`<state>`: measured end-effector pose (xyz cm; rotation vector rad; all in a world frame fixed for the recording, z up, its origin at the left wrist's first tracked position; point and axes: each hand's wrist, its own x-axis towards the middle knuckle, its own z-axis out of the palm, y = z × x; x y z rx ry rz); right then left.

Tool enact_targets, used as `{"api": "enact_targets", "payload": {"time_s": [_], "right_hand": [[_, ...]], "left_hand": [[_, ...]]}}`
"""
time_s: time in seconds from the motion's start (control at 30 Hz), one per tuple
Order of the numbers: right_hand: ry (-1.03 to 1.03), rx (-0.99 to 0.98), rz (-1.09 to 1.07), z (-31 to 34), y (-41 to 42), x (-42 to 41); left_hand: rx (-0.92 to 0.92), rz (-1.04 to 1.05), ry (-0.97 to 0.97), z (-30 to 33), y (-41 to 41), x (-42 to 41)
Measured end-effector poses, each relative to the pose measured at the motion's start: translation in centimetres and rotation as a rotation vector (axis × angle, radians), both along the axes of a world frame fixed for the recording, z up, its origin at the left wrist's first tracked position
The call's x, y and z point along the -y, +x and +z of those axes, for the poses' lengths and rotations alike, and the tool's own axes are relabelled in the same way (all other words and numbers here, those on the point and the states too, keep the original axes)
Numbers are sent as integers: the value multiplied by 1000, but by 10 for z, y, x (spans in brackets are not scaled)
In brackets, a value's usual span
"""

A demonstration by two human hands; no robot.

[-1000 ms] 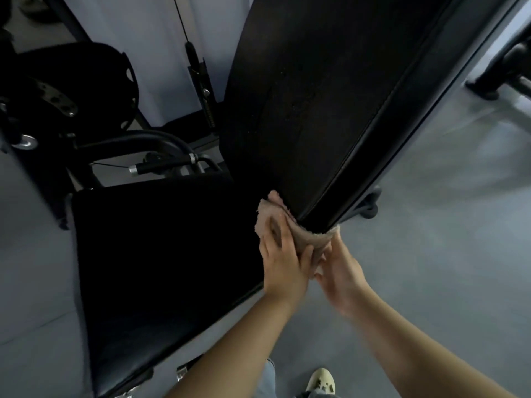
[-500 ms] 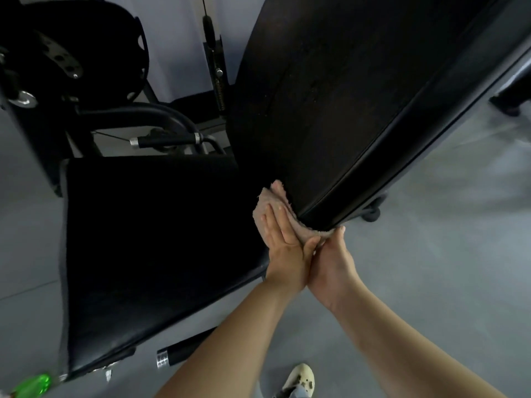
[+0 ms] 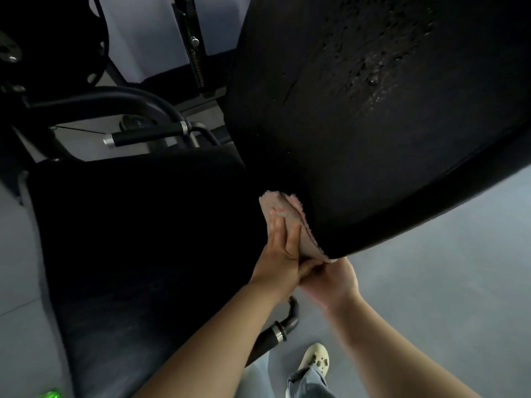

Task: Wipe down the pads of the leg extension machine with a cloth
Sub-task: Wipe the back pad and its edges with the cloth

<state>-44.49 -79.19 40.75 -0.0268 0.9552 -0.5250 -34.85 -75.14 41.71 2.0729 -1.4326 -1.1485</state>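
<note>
The black back pad [image 3: 359,124] of the leg extension machine fills the upper right, its surface worn and pitted. The black seat pad [image 3: 138,239] lies below it to the left. A pinkish cloth [image 3: 290,216] is wrapped around the back pad's lower corner, where the two pads meet. My left hand [image 3: 280,251] lies flat on the cloth, fingers straight, pressing it against the pad. My right hand [image 3: 330,278] sits just under the corner and holds the cloth's lower end; its fingers are partly hidden by the pad and my left hand.
A black side handle [image 3: 149,135] with a chrome ring sticks out behind the seat. A second handle [image 3: 275,330] juts out under my left forearm. The machine's frame and cam [image 3: 48,53] stand at top left. Grey floor [image 3: 431,282] and my shoe [image 3: 314,359] lie to the right.
The view has moved closer to the back pad. Both hands stay at the pad's lower corner with the cloth, and my left fingers have slid a little along it.
</note>
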Motion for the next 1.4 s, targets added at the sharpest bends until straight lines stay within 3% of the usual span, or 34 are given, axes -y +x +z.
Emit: {"api": "enact_targets", "payload": {"time_s": [0.1, 0.17, 0.23, 0.3, 0.37, 0.43, 0.7, 0.87, 0.93, 1.03, 1.13, 1.33, 1.4], "right_hand": [[86, 186, -108, -9, 11, 8], [206, 106, -207, -13, 14, 9], [220, 205, -265, -9, 8, 9], [175, 212, -253, 0, 10, 7], [131, 146, -226, -2, 2, 4], [124, 127, -236, -4, -8, 4], [-69, 11, -83, 32, -42, 8], [-206, -26, 30, 73, -63, 29], [-294, -29, 57, 97, -67, 45], [-412, -19, 87, 143, -70, 65], [-483, -43, 52, 180, -74, 86], [-512, 83, -71, 262, -87, 129], [-553, 147, -131, 279, -93, 133]], "left_hand": [[25, -98, 51, -6, 17, -3], [17, -82, 14, -4, 20, -6], [-123, 146, -103, -3, 15, -2], [-352, 557, -122, -4, 8, 13], [-661, 818, 49, -6, 4, 27], [-795, 926, 217, -9, -1, 35], [-807, 1046, 266, 13, -33, 37], [-800, 1267, 300, 41, -54, 59], [-714, 1240, 269, 70, -59, 68], [-411, 1050, 187, 116, -68, 82], [-304, 946, 31, 162, -75, 99], [-509, 904, -270, 258, -88, 127], [-599, 846, -452, 272, -97, 124]]}}
